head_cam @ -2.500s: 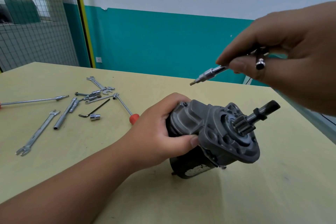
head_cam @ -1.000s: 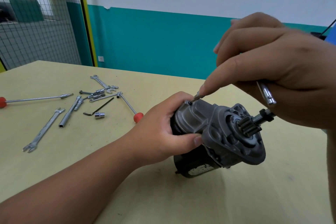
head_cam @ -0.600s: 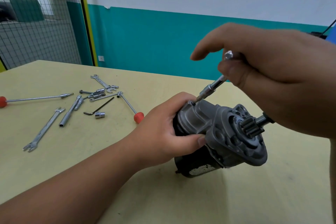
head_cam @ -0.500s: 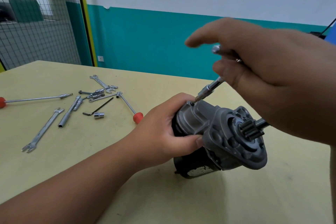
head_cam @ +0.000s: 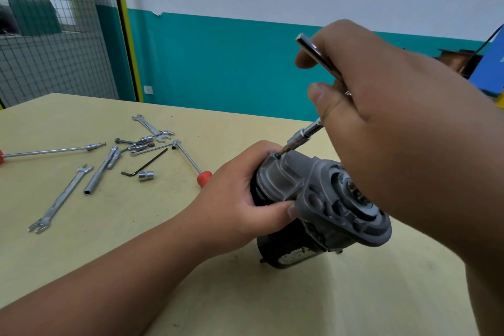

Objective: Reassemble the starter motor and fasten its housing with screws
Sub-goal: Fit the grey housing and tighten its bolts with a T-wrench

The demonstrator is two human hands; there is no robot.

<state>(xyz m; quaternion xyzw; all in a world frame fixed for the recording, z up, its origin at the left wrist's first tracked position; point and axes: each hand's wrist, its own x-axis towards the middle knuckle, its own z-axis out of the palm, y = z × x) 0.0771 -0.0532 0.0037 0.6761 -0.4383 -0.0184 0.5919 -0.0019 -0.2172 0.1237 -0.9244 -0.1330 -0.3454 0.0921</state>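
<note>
The grey starter motor point(head_cam: 308, 199) stands tilted on the yellow table point(head_cam: 136, 221), its pinion end facing right and partly hidden behind my right wrist. My left hand point(head_cam: 240, 199) grips the motor's left side, thumb across the front of the housing. My right hand point(head_cam: 381, 106) holds a chrome T-handle driver point(head_cam: 305, 133) above the motor. The driver's tip sits in a screw point(head_cam: 277, 155) at the housing's upper left corner. The chrome cross handle point(head_cam: 311, 48) sticks out above my fingers.
Several loose tools lie at the left of the table: spanners point(head_cam: 61, 198), a tube socket wrench point(head_cam: 102, 169), a black hex key point(head_cam: 144, 162), a small socket point(head_cam: 146, 175) and a red-handled driver point(head_cam: 193, 162). A wire mesh fence point(head_cam: 54, 30) stands behind.
My right hand brought the driver down from mid-air and set its tip in the screw. The cross handle has turned between my fingers. My left hand keeps its hold on the motor.
</note>
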